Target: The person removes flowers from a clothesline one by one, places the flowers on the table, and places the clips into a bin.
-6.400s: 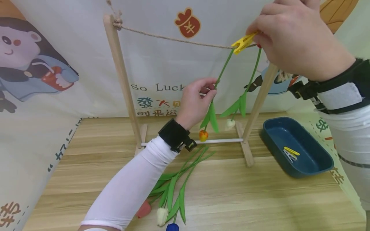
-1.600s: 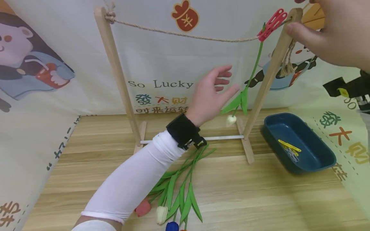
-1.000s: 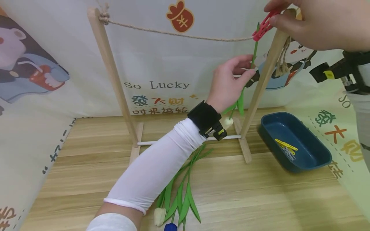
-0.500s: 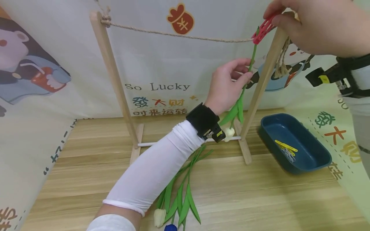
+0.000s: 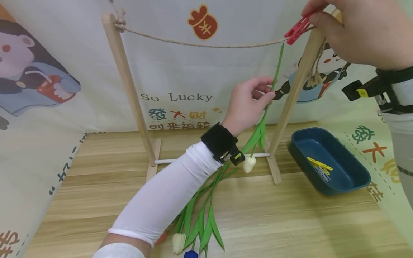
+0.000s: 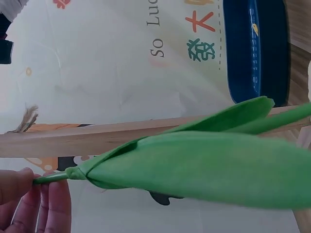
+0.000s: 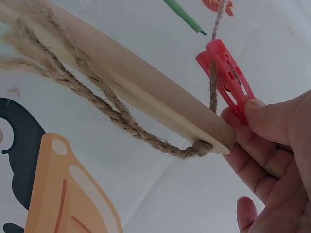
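My left hand (image 5: 248, 104) pinches the green stem of a white tulip (image 5: 250, 164) that hangs head down beside the right post. The stem's top end (image 7: 189, 22) is free, a short way from the red clothespin (image 5: 297, 30). My right hand (image 5: 364, 36) pinches that clothespin's handles between thumb and fingers, and its nose sits at the rope (image 5: 200, 45) close to the right post. In the left wrist view, thumb and fingers hold the stem just above the leaves (image 6: 204, 165).
Several tulips lie on the wooden table (image 5: 290, 229), among them a white one (image 5: 179, 243) and a blue one (image 5: 191, 254), partly under my left forearm. A blue bin (image 5: 351, 172) at the right holds yellow and clear clothespins (image 5: 319, 165). The wooden frame (image 5: 129, 86) stands before the backdrop.
The orange tulip and yellow clothespin came off the rope; the tulip went to the table, another yellow clothespin shows in the bin. Just now the white tulip's stem slid down out of the red clothespin.
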Motion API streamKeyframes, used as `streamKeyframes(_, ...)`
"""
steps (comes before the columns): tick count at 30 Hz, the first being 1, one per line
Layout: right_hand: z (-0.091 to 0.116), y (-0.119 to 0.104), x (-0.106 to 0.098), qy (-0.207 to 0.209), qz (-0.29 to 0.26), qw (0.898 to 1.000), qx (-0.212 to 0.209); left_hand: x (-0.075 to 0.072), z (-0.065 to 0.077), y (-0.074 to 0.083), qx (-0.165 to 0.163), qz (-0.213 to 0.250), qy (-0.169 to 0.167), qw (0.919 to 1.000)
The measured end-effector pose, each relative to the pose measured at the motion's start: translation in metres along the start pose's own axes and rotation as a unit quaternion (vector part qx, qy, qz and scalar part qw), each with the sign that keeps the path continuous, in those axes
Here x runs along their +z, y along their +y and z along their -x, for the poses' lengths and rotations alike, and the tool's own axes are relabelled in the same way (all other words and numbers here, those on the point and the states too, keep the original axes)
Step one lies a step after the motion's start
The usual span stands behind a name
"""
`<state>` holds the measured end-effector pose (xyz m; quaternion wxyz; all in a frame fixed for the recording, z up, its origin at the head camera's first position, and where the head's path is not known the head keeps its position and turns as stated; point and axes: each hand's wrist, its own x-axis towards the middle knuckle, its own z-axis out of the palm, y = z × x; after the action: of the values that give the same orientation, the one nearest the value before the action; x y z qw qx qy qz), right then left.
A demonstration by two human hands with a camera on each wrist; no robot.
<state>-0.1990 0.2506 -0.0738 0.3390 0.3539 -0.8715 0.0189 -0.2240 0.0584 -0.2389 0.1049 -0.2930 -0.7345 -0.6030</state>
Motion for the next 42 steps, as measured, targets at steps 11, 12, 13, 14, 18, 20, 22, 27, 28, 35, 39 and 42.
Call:
streamKeyframes(11, 0.015, -0.004, -0.002, 0.061, 0.015, 0.998, 0.005, -0.021, 0.022, -0.01, -0.013, 0.008, -0.012, 0.9998)
streamKeyframes(12, 0.018, -0.005, -0.002, 0.061, 0.019, 0.998, 0.016, -0.025, 0.025, -0.011, -0.015, 0.002, -0.013, 0.9998)
streamKeyframes(13, 0.023, -0.006, -0.003, 0.058, 0.021, 0.998, 0.026, -0.029, 0.029, -0.011, -0.02, -0.007, -0.015, 0.9997)
streamKeyframes(14, 0.027, -0.008, -0.002, 0.058, 0.021, 0.997, 0.035, -0.033, 0.032, -0.012, -0.024, -0.016, -0.018, 0.9994)
streamKeyframes(18, 0.05, -0.013, -0.001, 0.065, 0.01, 0.997, 0.051, -0.05, 0.044, -0.015, -0.035, -0.061, -0.033, 0.997)
streamKeyframes(20, 0.062, -0.014, 0.001, 0.069, 0.004, 0.996, 0.051, -0.058, 0.05, -0.015, -0.043, -0.079, -0.047, 0.9948)
streamKeyframes(22, 0.074, -0.016, 0.004, 0.071, -0.004, 0.996, 0.058, -0.065, 0.055, -0.015, -0.052, -0.098, -0.064, 0.9917)
streamKeyframes(27, 0.107, -0.017, 0.019, 0.058, -0.038, 0.991, 0.115, -0.078, 0.07, -0.019, -0.059, -0.143, -0.1, 0.9829)
streamKeyframes(28, 0.114, -0.018, 0.023, 0.048, -0.038, 0.989, 0.134, -0.08, 0.074, -0.021, -0.06, -0.152, -0.106, 0.9809)
streamKeyframes(35, 0.169, -0.009, 0.054, -0.009, -0.046, 0.975, 0.218, -0.102, 0.105, -0.038, -0.091, -0.214, -0.139, 0.9627)
streamKeyframes(39, 0.201, 0.0, 0.073, -0.029, -0.058, 0.97, 0.233, -0.115, 0.121, -0.049, -0.107, -0.248, -0.154, 0.9506)
streamKeyframes(42, 0.223, 0.006, 0.085, -0.059, -0.06, 0.964, 0.253, -0.124, 0.13, -0.056, -0.108, -0.262, -0.167, 0.9444)
